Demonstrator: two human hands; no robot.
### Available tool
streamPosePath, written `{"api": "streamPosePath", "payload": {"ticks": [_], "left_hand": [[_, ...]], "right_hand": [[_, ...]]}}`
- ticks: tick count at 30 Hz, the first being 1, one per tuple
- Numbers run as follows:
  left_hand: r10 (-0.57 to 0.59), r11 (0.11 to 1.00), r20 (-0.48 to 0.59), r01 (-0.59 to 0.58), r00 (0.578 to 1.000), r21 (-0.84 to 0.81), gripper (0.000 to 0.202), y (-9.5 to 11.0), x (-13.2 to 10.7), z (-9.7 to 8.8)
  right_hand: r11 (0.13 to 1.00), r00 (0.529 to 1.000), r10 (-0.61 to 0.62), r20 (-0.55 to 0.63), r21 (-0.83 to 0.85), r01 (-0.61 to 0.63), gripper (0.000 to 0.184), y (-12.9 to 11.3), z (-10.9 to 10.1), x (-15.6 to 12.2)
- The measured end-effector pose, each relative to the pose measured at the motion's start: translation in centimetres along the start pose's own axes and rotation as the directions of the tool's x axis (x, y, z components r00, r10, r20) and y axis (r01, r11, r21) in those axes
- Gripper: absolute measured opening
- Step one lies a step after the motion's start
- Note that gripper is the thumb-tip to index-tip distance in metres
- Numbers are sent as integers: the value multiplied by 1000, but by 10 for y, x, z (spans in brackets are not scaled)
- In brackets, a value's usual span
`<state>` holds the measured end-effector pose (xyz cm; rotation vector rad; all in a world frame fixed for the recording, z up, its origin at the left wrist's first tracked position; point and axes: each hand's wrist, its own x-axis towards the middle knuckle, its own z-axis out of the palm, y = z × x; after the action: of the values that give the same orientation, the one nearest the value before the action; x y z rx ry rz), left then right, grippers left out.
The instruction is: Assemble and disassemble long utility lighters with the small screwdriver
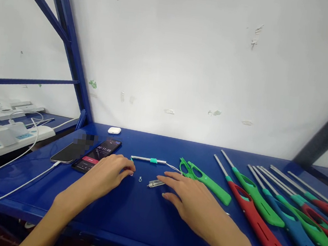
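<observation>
My left hand rests palm down on the blue table, its fingers curled near the left end of a thin metal tube with a teal collar. My right hand lies flat with its fingers stretched out, the fingertips next to a small clear part. A tiny metal ring lies between the two hands. A green lighter handle shell lies just beyond my right hand, joined to the tube by a thin wire.
Several long-necked lighters in red, green and blue lie in a row on the right. Two phones sit to the left, one showing a timer, with a white earbud case behind. White power strips and cables fill the left shelf.
</observation>
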<state>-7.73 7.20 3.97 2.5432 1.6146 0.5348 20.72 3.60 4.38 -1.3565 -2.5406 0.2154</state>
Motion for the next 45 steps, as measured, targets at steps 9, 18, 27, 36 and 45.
{"api": "streamPosePath", "payload": {"ticks": [9,18,27,36,45], "left_hand": [[95,995,18,-95,995,6,24,15,-3,10],[128,991,51,-130,990,25,18,11,5,25],[87,994,8,-87,996,63,25,40,3,30],[-95,932,-147,37,985,-360,20,57,6,22],[-269,651,-188,35,945,-758,31,74,7,7]], "right_hand": [[998,997,-57,50,28,55,44,-4,3,2],[999,999,-15,33,32,14,22,-3,4,4],[999,999,26,35,-29,-25,9,-8,0,5],[999,994,31,-101,-24,-33,10,-8,-2,2],[999,957,23,-288,48,-9,13,-10,-5,5]]}}
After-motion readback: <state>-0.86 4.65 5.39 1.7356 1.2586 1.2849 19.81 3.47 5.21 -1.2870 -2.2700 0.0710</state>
